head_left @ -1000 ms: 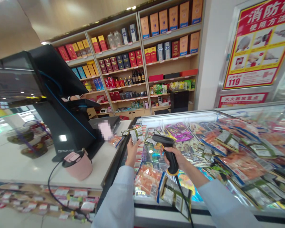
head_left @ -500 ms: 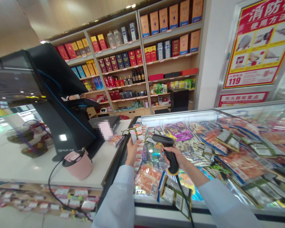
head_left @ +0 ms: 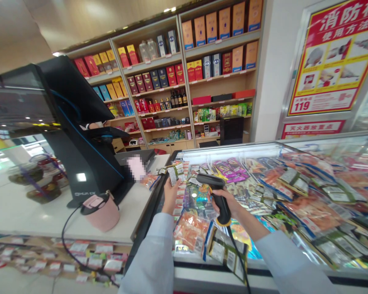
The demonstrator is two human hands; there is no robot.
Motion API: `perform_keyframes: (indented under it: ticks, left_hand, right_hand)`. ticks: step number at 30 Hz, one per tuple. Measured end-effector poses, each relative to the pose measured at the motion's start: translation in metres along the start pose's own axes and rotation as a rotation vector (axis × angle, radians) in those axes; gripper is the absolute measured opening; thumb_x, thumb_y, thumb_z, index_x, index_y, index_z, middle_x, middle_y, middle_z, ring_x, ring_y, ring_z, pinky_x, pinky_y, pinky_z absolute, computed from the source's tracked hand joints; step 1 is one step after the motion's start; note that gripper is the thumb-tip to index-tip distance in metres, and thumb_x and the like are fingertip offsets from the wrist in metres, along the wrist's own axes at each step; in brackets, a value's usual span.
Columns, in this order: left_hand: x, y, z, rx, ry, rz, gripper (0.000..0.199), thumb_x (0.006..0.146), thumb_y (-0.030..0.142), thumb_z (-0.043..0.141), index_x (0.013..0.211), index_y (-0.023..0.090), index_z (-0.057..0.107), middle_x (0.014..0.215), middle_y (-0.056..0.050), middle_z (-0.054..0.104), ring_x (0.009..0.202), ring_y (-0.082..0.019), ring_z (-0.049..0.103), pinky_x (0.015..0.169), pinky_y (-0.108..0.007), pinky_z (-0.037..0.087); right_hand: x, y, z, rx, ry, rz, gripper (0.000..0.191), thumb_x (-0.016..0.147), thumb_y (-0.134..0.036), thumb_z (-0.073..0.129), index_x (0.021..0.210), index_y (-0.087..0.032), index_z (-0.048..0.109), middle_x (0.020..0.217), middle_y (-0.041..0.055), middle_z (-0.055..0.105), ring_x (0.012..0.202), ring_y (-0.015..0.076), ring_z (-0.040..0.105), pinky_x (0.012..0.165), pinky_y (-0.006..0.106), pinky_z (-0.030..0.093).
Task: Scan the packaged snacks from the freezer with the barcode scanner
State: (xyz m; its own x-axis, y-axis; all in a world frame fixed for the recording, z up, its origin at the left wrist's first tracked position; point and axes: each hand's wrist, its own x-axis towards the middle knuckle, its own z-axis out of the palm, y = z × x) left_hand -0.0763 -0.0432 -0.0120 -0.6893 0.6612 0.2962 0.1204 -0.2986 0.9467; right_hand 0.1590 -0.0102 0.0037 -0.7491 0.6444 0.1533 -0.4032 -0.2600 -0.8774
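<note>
My right hand is wrapped around the handle of a black barcode scanner with yellow trim, its head pointing left. A black cable runs down from the handle. In my left hand is a small snack packet, pinched at its near edge and facing the scanner's head, a short gap apart. Both hands are above a glass-walled case full of packaged snacks. Just below them lie a clear packet of orange-coloured food and a green-and-gold packet.
On the white counter at left stand a black checkout terminal, a pink cup-shaped holder and several jars. More snack packets heap up at right in the case. Shelves of boxed goods line the back wall.
</note>
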Motion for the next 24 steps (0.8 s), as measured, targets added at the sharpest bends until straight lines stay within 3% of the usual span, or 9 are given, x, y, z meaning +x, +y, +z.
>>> perform_keyframes:
  ticks: [7, 11, 14, 17, 20, 24]
  left_hand:
    - [-0.004, 0.009, 0.002, -0.037, 0.009, 0.016, 0.046, 0.065, 0.039, 0.076, 0.101, 0.013, 0.064, 0.103, -0.012, 0.072, 0.095, -0.024, 0.068, 0.086, -0.036, 0.052]
    - [-0.007, 0.025, 0.003, -0.040, -0.016, -0.009, 0.052, 0.063, 0.040, 0.075, 0.104, 0.011, 0.063, 0.104, -0.013, 0.071, 0.089, -0.022, 0.068, 0.081, -0.034, 0.053]
    - [-0.011, 0.051, 0.012, -0.039, -0.084, 0.010, 0.055, 0.063, 0.042, 0.075, 0.108, 0.012, 0.062, 0.105, -0.012, 0.071, 0.086, -0.020, 0.069, 0.077, -0.031, 0.053]
    - [-0.020, 0.085, 0.035, 0.012, -0.247, 0.055, 0.055, 0.064, 0.043, 0.075, 0.108, 0.014, 0.061, 0.101, -0.010, 0.072, 0.078, -0.019, 0.070, 0.068, -0.028, 0.053]
    - [-0.038, 0.110, 0.071, 0.025, -0.429, 0.066, 0.055, 0.064, 0.043, 0.077, 0.108, 0.015, 0.061, 0.102, -0.009, 0.073, 0.075, -0.018, 0.070, 0.065, -0.027, 0.054]
    - [-0.076, 0.116, 0.122, 0.027, -0.665, -0.029, 0.055, 0.066, 0.039, 0.078, 0.112, 0.015, 0.060, 0.102, -0.009, 0.074, 0.072, -0.018, 0.070, 0.062, -0.027, 0.055]
  right_hand:
    - [0.005, -0.006, -0.004, 0.047, -0.044, -0.003, 0.026, 0.068, -0.040, 0.066, 0.076, -0.016, 0.060, 0.062, 0.0010, 0.064, 0.031, 0.0077, 0.045, 0.031, 0.021, 0.034]
    - [-0.003, -0.029, -0.002, 0.096, -0.005, -0.050, 0.025, 0.068, -0.040, 0.064, 0.077, -0.017, 0.059, 0.057, -0.0008, 0.061, 0.032, 0.0075, 0.042, 0.032, 0.021, 0.034]
    - [-0.020, -0.055, -0.002, 0.053, -0.019, -0.095, 0.023, 0.072, -0.039, 0.061, 0.081, -0.018, 0.060, 0.047, -0.0029, 0.054, 0.033, 0.0103, 0.042, 0.034, 0.022, 0.034]
    - [-0.042, -0.085, -0.005, 0.022, -0.026, -0.160, 0.022, 0.074, -0.038, 0.060, 0.083, -0.017, 0.060, 0.044, -0.0037, 0.050, 0.035, 0.0115, 0.043, 0.035, 0.022, 0.034]
    - [-0.071, -0.111, -0.015, 0.036, 0.054, -0.281, 0.022, 0.072, -0.036, 0.061, 0.086, -0.018, 0.059, 0.053, -0.0027, 0.054, 0.036, 0.0101, 0.043, 0.034, 0.022, 0.033]
    - [-0.118, -0.134, -0.044, 0.045, 0.202, -0.408, 0.022, 0.071, -0.034, 0.060, 0.087, -0.020, 0.058, 0.064, -0.0015, 0.057, 0.036, 0.0083, 0.041, 0.033, 0.022, 0.033]
